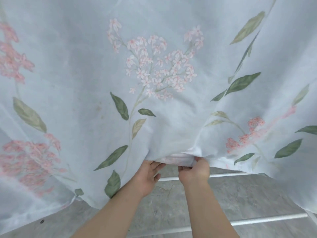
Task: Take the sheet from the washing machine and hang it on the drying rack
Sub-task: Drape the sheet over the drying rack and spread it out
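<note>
A person's right hand (194, 170) clamps its grip on the hem of the floral sheet (154, 66) above the rack rails (257, 219); the grip of the left hand (148, 176) is unclear.
</note>
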Demonstrator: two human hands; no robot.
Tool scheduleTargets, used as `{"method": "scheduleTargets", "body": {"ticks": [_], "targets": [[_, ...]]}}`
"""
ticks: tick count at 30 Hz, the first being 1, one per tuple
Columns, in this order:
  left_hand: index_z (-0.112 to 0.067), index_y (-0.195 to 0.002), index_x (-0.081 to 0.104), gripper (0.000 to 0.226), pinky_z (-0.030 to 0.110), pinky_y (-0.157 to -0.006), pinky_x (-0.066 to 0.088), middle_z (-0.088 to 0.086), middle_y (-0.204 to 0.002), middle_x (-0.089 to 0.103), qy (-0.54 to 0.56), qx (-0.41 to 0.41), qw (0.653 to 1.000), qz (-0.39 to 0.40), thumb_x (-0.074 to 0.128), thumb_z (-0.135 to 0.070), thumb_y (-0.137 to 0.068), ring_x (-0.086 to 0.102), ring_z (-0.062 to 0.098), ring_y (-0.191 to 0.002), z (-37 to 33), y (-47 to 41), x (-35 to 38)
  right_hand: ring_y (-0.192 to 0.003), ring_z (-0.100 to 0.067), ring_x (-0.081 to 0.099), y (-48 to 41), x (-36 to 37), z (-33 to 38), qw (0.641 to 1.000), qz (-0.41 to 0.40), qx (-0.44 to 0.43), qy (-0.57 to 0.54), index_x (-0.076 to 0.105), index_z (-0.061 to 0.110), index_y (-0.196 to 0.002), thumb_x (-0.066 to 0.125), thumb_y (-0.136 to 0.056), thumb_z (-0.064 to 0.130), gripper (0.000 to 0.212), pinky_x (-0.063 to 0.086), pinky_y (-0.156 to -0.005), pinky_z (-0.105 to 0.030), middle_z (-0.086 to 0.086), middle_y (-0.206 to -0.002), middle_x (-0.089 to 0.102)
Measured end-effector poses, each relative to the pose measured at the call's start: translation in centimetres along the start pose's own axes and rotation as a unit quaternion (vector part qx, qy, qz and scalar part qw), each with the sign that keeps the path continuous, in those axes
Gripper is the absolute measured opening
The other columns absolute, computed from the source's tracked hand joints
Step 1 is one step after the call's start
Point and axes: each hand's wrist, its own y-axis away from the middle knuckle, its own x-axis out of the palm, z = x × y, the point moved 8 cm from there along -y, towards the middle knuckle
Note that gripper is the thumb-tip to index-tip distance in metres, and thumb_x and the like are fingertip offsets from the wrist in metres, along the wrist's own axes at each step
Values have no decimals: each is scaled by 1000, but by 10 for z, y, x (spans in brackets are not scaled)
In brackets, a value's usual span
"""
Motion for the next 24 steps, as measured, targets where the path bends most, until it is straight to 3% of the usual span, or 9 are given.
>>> {"method": "scheduleTargets", "body": {"ticks": [4, 6, 8, 12, 14, 16, 18, 21, 24], "targets": [[-20, -121, 66, 29, 37, -103, 37, 2, -121, 68, 162, 1, 987, 21, 55, -23, -95, 57, 17, -118, -7, -2, 1, -114, -19, 66, -26, -18, 36, 998, -43, -42, -17, 68, 19, -117, 51, -94, 6, 32, 53, -83, -29, 2, -118, 71], [-20, -109, 67, 30, 41, -104, 40, 4, -112, 70, 218, 33, 975, 36, 66, -25, -80, 61, 22, -111, -20, -1, 0, -103, -23, 66, -23, -33, 62, 981, -115, -94, 128, 66, 17, -104, 58, -89, 7, 20, 48, -74, -28, -4, -112, 69], [-20, -110, 67, 35, 43, -105, 42, 5, -115, 73, 248, 66, 965, 61, 70, -28, -76, 65, 27, -113, -37, 2, 0, -87, -28, 61, -20, -36, 75, 959, -144, -106, 221, 64, 9, -102, 68, -81, 6, 22, 45, -70, -28, -12, -100, 65], [-15, -116, 69, 40, 45, -107, 45, 8, -121, 72, 268, 88, 959, 40, 73, -19, -77, 67, 28, -115, -50, 3, -7, -106, -30, 65, -3, -45, 105, 893, -242, -131, 355, 55, 10, -94, 69, -86, 11, 16, 47, -79, -28, -9, -93, 57], [-15, -120, 69, 48, 45, -106, 47, 8, -120, 72, 275, 92, 957, 2, 76, -12, -73, 67, 27, -113, -50, 2, -15, -104, -29, 64, 4, -47, 103, 920, -256, -128, 268, 56, 10, -95, 65, -89, 13, 11, 49, -84, -29, -7, -98, 60], [-14, -121, 69, 52, 45, -103, 49, 8, -117, 73, 274, 99, 956, -25, 76, -8, -70, 67, 27, -111, -49, -1, -21, -96, -23, 61, -1, -40, 82, 984, -164, -66, 3, 63, 14, -100, 54, -93, 19, 13, 50, -80, -26, 2, -102, 66], [-12, -122, 69, 50, 45, -104, 48, 8, -117, 74, 274, 99, 956, -27, 76, -9, -72, 67, 28, -113, -50, -6, -24, -95, -18, 67, 11, -28, 66, 990, -89, -56, -97, 69, 24, -95, 48, -91, 26, 22, 52, -83, -26, 9, -98, 72], [-15, -126, 67, 52, 44, -106, 46, 7, -116, 74, 278, 102, 954, -37, 77, -13, -75, 66, 28, -115, -52, -14, -35, -98, -23, 66, 15, -22, 42, 997, -72, -29, -5, 63, 19, -102, 49, -81, 10, 28, 52, -98, -39, 2, -107, 67], [-18, -117, 70, 42, 41, -101, 49, 4, -114, 75, 268, 101, 957, -50, 78, -17, -77, 67, 26, -113, -49, -16, -45, -85, -24, 61, 11, -23, 35, 994, -74, 25, 74, 58, 16, -90, 47, -80, -1, 23, 52, -89, -38, -3, -97, 60]]}}
